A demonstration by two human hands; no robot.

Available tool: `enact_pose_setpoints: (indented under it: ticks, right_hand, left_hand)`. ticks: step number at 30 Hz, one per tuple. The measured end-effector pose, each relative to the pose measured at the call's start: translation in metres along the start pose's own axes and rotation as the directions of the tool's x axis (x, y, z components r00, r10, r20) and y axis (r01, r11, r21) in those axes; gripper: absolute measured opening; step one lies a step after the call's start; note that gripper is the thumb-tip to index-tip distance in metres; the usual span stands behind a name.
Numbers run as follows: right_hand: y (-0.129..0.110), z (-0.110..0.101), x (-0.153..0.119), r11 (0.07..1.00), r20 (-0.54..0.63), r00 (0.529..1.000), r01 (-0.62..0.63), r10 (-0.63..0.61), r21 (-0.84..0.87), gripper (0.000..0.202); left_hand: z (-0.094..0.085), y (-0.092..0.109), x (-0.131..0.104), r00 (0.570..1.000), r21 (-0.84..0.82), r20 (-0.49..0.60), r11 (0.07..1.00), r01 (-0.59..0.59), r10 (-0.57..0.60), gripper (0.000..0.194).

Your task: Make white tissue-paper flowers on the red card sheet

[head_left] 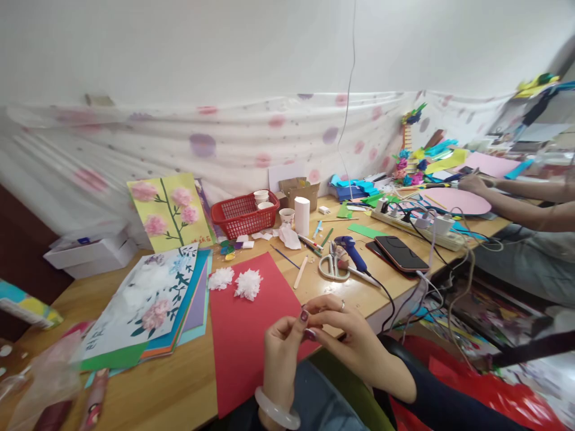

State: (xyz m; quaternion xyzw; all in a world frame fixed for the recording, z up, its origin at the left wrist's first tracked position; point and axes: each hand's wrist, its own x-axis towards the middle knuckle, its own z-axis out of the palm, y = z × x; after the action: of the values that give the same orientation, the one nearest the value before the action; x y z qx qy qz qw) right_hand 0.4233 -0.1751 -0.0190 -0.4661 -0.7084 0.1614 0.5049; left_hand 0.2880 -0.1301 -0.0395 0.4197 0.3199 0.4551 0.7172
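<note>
My left hand (284, 342) and my right hand (342, 332) meet over the right edge of a red paper sheet (242, 353) at the table's front. Thumbs and fingertips of both are pinched together, and whatever lies between them is too small or hidden to make out. Two white paper flowers, a ruffled one (248, 284) and a smaller one (221, 278), rest on the upper part of the red sheet. Beyond my hands lie scissors (333, 267), a blue glue gun (353, 252) and a wooden stick (300, 272).
Stacked coloured paper with a flower picture (148, 296) lies left. Behind stand a yellow flower card (168, 209), a red basket (245, 216) and a white paper roll (302, 216). Phones (401, 254) and a corded power strip (417, 230) are right. Another person's arm (525, 197) reaches in far right.
</note>
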Motion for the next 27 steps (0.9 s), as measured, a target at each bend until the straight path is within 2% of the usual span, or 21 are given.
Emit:
enact_pose_setpoints:
  ticks: [4,8,10,12,15,17,19,21,24,27]
  right_hand:
    - [0.001,-0.007,0.003,0.996,-0.004,0.997,-0.081,0.081,0.044,0.012]
    - [0.007,-0.013,0.009,0.989,-0.084,0.986,-0.144,0.146,0.031,0.015]
    - [0.012,-0.013,0.013,0.986,-0.068,0.983,-0.166,0.168,0.033,0.018]
    - [0.017,-0.012,0.019,0.984,-0.008,0.985,-0.172,0.173,0.045,0.019]
    - [0.024,-0.011,0.030,0.986,0.055,0.987,-0.155,0.152,0.056,0.020]
    - [0.029,-0.010,0.037,0.988,0.059,0.987,-0.150,0.148,0.035,0.023]
    - [0.033,-0.011,0.044,0.986,0.078,0.983,-0.167,0.165,0.020,0.024]
    - [0.036,-0.012,0.051,0.977,0.107,0.973,-0.209,0.204,0.038,0.023]
    - [0.038,-0.017,0.058,0.963,0.112,0.960,-0.265,0.258,0.047,0.026]
    - [0.043,-0.028,0.059,0.964,0.031,0.963,-0.265,0.266,-0.028,0.031]
  left_hand:
    - [-0.012,0.007,-0.001,0.998,0.087,0.004,0.995,-0.057,0.057,0.046]
    - [-0.047,0.025,-0.001,0.983,0.362,-0.059,0.921,-0.142,0.175,0.038]
    - [-0.073,0.038,-0.002,0.949,0.530,-0.101,0.824,-0.202,0.297,0.031]
    - [-0.098,0.052,-0.005,0.894,0.670,-0.108,0.696,-0.259,0.436,0.029]
    - [-0.128,0.067,-0.010,0.844,0.848,0.032,0.432,-0.307,0.536,0.036]
    - [-0.141,0.066,-0.015,0.843,0.925,0.173,0.210,-0.317,0.509,0.031]
    - [-0.149,0.057,-0.017,0.850,0.942,0.294,0.017,-0.334,0.438,0.024]
    - [-0.155,0.045,-0.019,0.857,0.926,0.377,-0.122,-0.357,0.352,0.034]
    - [-0.158,0.031,-0.018,0.874,0.902,0.415,-0.242,-0.358,0.254,0.043]
    - [-0.159,0.026,-0.014,0.881,0.895,0.416,-0.271,-0.354,0.224,0.043]
